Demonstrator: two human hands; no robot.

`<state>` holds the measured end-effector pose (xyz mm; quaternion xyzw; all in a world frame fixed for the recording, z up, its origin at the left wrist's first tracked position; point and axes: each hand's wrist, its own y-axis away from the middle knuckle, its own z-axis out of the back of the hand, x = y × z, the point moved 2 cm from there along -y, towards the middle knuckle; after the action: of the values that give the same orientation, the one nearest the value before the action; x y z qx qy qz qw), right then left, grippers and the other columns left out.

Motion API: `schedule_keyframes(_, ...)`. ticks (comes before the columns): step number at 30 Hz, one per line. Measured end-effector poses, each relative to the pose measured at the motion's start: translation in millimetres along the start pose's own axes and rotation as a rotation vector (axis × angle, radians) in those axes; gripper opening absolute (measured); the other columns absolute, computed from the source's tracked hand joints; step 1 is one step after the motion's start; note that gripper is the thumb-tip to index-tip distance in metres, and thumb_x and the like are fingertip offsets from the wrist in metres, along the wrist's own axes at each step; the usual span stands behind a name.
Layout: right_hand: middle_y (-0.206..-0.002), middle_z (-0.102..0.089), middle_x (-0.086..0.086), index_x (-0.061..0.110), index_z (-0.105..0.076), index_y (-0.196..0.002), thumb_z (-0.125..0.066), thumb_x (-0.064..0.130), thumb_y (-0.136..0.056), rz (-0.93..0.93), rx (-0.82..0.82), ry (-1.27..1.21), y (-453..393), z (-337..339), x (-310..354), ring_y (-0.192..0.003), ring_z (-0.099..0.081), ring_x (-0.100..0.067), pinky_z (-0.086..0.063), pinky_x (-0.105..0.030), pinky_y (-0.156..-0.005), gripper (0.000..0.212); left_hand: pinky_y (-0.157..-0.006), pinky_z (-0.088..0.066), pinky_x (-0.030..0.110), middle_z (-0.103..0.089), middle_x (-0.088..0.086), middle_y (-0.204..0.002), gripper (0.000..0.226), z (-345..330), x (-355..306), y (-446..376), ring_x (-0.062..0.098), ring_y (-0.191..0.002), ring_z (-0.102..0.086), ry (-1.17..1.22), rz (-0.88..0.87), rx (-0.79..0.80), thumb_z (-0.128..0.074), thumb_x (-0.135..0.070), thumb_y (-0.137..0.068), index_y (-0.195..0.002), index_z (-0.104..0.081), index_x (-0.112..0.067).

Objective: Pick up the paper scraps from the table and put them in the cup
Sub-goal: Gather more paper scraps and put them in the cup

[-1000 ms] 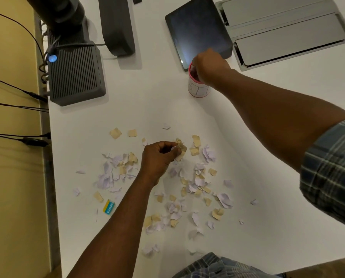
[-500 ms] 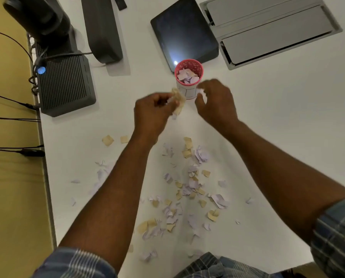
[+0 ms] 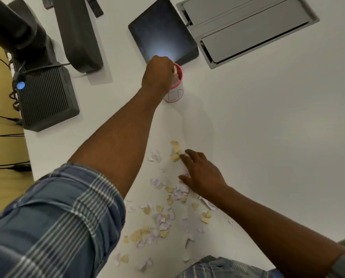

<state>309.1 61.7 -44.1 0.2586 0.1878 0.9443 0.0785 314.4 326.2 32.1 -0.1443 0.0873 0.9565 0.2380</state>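
A small white cup [image 3: 175, 94] with a pink rim stands on the white table [image 3: 268, 137] in front of a dark tablet. My left hand [image 3: 158, 76] is over the cup's mouth, fingers curled round tan paper scraps at the rim. Tan and pale lilac paper scraps [image 3: 163, 221] lie scattered on the near part of the table. My right hand [image 3: 199, 173] lies flat on the scraps with fingers spread, fingertips touching a tan piece [image 3: 175, 157].
A dark tablet [image 3: 161, 31] lies behind the cup, with a grey metal hatch [image 3: 247, 27] to its right. A black ribbed box [image 3: 47, 97] with a blue light, cables and dark stands fill the far left. The table's left edge runs beside a yellow wall.
My left hand carried its scraps from in front of the cup to over the cup's mouth. My right hand dropped back from the cup onto the scrap pile.
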Motion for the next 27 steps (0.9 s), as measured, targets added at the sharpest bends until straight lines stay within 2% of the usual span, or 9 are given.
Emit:
schedule_keyframes(3,-0.154,-0.024,-0.004,0.018,-0.028,-0.146,-0.059,0.042,-0.089,0.014,-0.006,0.0,4.6,-5.9,-1.0,-0.136,-0.03,-0.025,-0.046,-0.037,-0.097,0.069,-0.098,-0.044,0.034,-0.06,0.019,-0.122,0.044,-11.0,-3.3,-12.8,0.034,-0.114,-0.056,-0.161,-0.005,0.141,-0.063,-0.022,-0.089,-0.125,-0.053,0.002)
schedule_keyframes(9,-0.155,-0.021,-0.009,0.016,-0.02,-0.149,-0.063,0.035,-0.088,0.058,0.018,0.081,0.8,-11.2,-4.0,-0.135,-0.03,-0.028,-0.046,-0.036,-0.095,0.077,-0.094,-0.046,0.035,-0.061,0.021,-0.116,0.036,-23.2,-7.5,-25.6,0.036,-0.109,-0.058,-0.353,-0.072,0.254,-0.058,-0.017,-0.092,-0.121,-0.054,0.004)
schedule_keyframes(12,-0.151,-0.026,-0.013,0.012,-0.028,-0.145,-0.066,0.023,-0.087,0.077,0.01,0.093,-1.8,-13.3,-6.3,-0.129,-0.037,-0.03,-0.053,-0.036,-0.078,0.071,-0.096,-0.045,0.036,-0.06,0.022,-0.118,0.038,-26.7,-9.2,-29.1,0.036,-0.11,-0.057,-0.434,-0.098,0.319,-0.057,-0.016,-0.092,-0.124,-0.052,0.004)
schedule_keyframes(15,-0.139,-0.04,-0.016,0.008,-0.04,-0.137,-0.07,0.013,-0.081,0.09,-0.026,0.078,-4.1,-12.8,-6.8,-0.114,-0.05,-0.031,-0.051,-0.032,-0.059,0.064,-0.099,-0.043,0.038,-0.057,0.022,-0.122,0.043,-26.5,-9.7,-32.8,0.038,-0.113,-0.055,-0.457,-0.113,0.37,-0.059,-0.017,-0.091,-0.127,-0.049,0.004)
schedule_keyframes(17,-0.134,-0.045,-0.016,0.008,-0.043,-0.135,-0.07,0.009,-0.078,0.097,-0.049,0.071,-5.7,-13.1,-6.0,-0.106,-0.053,-0.03,-0.049,-0.031,-0.054,0.063,-0.101,-0.041,0.038,-0.055,0.022,-0.126,0.045,-24.7,-9.2,-34.0,0.038,-0.116,-0.053,-0.444,-0.121,0.401,-0.059,-0.016,-0.091,-0.13,-0.047,0.003)
schedule_keyframes(19,-0.135,-0.043,-0.016,0.008,-0.04,-0.138,-0.068,0.008,-0.08,0.1,-0.055,0.066,-7.9,-14.0,-5.1,-0.106,-0.052,-0.029,-0.05,-0.031,-0.057,0.064,-0.1,-0.042,0.038,-0.055,0.021,-0.127,0.045,-22.6,-7.2,-35.7,0.037,-0.117,-0.053,-0.405,-0.116,0.42,-0.057,-0.016,-0.092,-0.131,-0.046,0.002)
schedule_keyframes(23,-0.142,-0.036,-0.014,0.009,-0.03,-0.144,-0.065,0.011,-0.084,0.097,-0.064,0.056,-11.9,-11.1,-0.7,-0.113,-0.047,-0.029,-0.05,-0.032,-0.063,0.069,-0.094,-0.047,0.038,-0.061,0.017,-0.119,0.043,-0.2,-6.2,-27.7,0.034,-0.109,-0.057,-0.342,-0.159,0.363,-0.064,-0.021,-0.088,-0.127,-0.056,-0.005)
schedule_keyframes(27,-0.148,-0.03,-0.017,0.009,-0.029,-0.146,-0.061,0.014,-0.089,0.158,-0.02,0.093,-15.8,-11.9,6.5,-0.121,-0.042,-0.033,-0.051,-0.037,-0.074,0.066,-0.092,-0.046,0.035,-0.064,0.014,-0.117,0.041,28.4,1.2,12.1,0.032,-0.109,-0.058,-0.202,-0.153,0.152,-0.064,-0.027,-0.088,-0.124,-0.06,-0.008)
